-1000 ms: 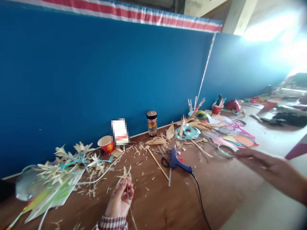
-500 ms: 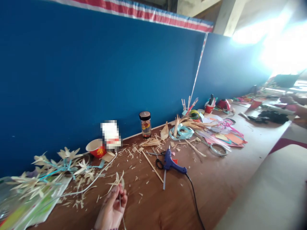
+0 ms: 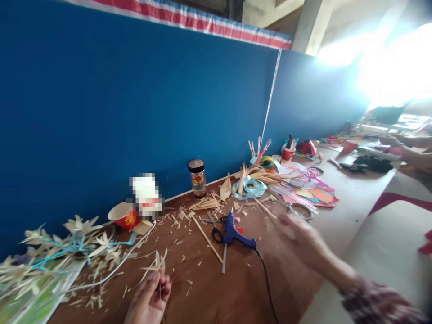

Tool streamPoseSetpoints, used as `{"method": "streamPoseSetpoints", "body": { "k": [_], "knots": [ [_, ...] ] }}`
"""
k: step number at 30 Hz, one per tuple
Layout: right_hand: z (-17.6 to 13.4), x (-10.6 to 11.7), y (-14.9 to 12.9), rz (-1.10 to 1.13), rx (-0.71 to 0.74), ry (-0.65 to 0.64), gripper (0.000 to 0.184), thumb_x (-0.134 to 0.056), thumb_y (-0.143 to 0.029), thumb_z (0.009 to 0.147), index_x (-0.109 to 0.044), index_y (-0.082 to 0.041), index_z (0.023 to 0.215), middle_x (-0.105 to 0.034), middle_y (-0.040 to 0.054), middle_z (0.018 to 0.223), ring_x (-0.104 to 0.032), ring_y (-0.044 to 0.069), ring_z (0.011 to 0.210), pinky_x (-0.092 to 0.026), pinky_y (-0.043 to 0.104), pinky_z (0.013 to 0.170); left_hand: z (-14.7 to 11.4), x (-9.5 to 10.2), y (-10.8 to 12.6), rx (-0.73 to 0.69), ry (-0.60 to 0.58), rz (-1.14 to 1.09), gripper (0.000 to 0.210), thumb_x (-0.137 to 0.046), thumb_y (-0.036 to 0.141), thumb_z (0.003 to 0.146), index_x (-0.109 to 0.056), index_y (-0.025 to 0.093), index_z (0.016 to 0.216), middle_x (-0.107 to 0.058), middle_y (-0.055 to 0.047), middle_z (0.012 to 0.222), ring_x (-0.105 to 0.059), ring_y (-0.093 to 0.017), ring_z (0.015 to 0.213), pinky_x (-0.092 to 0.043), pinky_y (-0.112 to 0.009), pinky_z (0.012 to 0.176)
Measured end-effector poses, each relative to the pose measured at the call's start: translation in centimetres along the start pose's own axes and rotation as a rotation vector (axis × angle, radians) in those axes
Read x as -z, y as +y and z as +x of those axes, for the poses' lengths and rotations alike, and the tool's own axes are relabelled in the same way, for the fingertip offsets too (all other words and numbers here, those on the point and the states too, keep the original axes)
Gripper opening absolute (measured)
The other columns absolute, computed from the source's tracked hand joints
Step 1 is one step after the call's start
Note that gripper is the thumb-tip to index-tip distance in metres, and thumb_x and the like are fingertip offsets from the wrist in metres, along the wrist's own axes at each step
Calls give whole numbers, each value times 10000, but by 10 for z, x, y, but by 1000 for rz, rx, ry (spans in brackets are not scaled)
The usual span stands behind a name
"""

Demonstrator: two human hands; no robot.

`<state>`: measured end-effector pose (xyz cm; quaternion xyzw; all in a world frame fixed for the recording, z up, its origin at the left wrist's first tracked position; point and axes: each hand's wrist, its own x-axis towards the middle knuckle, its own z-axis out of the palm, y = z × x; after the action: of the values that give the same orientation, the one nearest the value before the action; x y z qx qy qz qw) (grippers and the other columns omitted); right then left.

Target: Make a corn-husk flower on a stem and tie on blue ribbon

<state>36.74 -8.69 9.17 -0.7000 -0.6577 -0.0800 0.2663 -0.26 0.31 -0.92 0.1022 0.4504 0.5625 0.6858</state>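
Note:
My left hand is closed in a pinch at the bottom of the view, around the base of a pale flower with pointed petals like dried husk. A thin stem passes down through the fingers. Over the right half of the table, my right hand is smeared by motion, so its fingers cannot be read. It is nearest to a dried husk strip and a coil of wire. Between my hands lies a blue glue gun, beside dark-handled scissors and a thin stick.
Finished pale flowers on blue stems lie at left, by a red paper cup. A lidded jar stands near the blue partition. Light-blue ribbon and coloured paper lie farther right. Another person's arms reach in at far right.
My right hand has come into view from the lower right, over the table. My left hand still pinches the flower. The whole view has shifted slightly.

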Motion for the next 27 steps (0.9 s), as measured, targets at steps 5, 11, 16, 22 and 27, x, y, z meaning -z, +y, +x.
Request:
{"method": "streamPoseSetpoints", "body": {
  "k": [5,11,16,22,27],
  "knots": [
    [31,-79,-39,-85,93,-335,306,-621,-323,734,-556,-187,1001,-608,90,919,-581,258,852,-477,361,710,-9,-4,-4,-71,-62,18,307,-824,220,451,-687,142,715,-615,12,592,-592,-104,598,-519,-172,520],
    [28,-88,-34,66,190,-350,400,-489,-220,796,-456,-158,1189,-635,128,1008,-608,248,900,-479,370,772,-21,-16,-3,-88,-77,15,265,-813,229,485,-686,123,692,-599,3,589,-570,-83,576,-493,-159,515],
    [41,-69,-41,218,190,-175,379,-422,-311,839,-439,-162,1188,-607,143,1092,-591,262,966,-473,387,806,-19,-16,-1,-33,-92,-31,215,-808,222,500,-669,120,629,-605,-8,567,-557,-75,546,-459,-160,501],
    [42,-65,-65,456,-68,-248,253,-417,-384,834,-563,-183,886,-634,47,725,-599,191,665,-490,292,607,-18,-12,-3,-19,-123,-28,174,-772,233,574,-664,115,644,-599,-14,547,-545,-68,535,-443,-160,512],
    [46,-66,-67,741,-262,-308,284,-501,-456,783,-531,-191,683,-477,-24,535,-457,130,506,-389,239,468,-17,-11,-1,-6,-105,-31,188,-776,232,565,-674,114,671,-599,-14,549,-551,-75,547,-450,-167,517]
  ]
}}
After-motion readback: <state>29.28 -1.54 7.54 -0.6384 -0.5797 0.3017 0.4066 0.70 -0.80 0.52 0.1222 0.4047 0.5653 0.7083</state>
